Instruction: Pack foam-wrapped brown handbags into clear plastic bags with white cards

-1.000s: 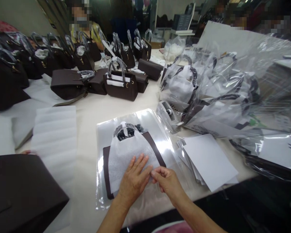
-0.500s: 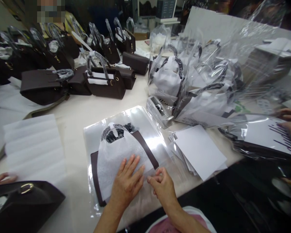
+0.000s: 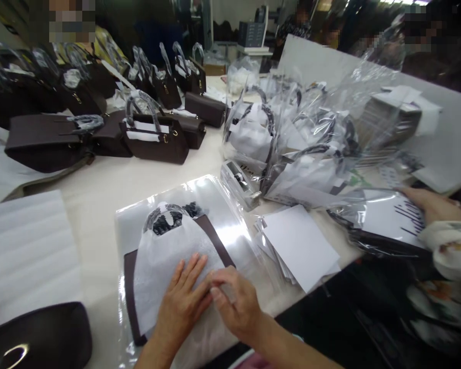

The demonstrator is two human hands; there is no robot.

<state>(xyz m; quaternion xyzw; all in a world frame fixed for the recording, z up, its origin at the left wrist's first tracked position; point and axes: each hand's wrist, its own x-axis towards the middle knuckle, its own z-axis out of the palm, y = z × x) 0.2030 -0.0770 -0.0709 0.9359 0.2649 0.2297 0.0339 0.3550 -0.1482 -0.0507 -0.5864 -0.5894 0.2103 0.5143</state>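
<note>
A dark brown handbag [image 3: 215, 241] lies flat on a stack of clear plastic bags [image 3: 223, 205]. White wrapping [image 3: 165, 251] covers most of its front, and the handles [image 3: 167, 220], covered in clear plastic, stick out at the top. My left hand [image 3: 186, 289] rests flat on the wrapping with its fingers stretched out. Close beside it, my right hand [image 3: 236, 302] is closed, its thumb and forefinger drawn together near the left thumb at the handbag's lower right. Anything between those fingertips is too small to make out.
White cards [image 3: 299, 246] lie to the right. Handbags in clear plastic [image 3: 249, 133] stand behind them. Unwrapped brown handbags [image 3: 157, 138] fill the back left. Another handbag [image 3: 42, 333] sits at lower left. At right, a person's hand [image 3: 434, 207] touches a plastic-covered bag [image 3: 384, 220].
My right hand has moved left, from the handbag's edge to beside my left hand. The view has shifted right. The person at right has reached further over the plastic-covered bag.
</note>
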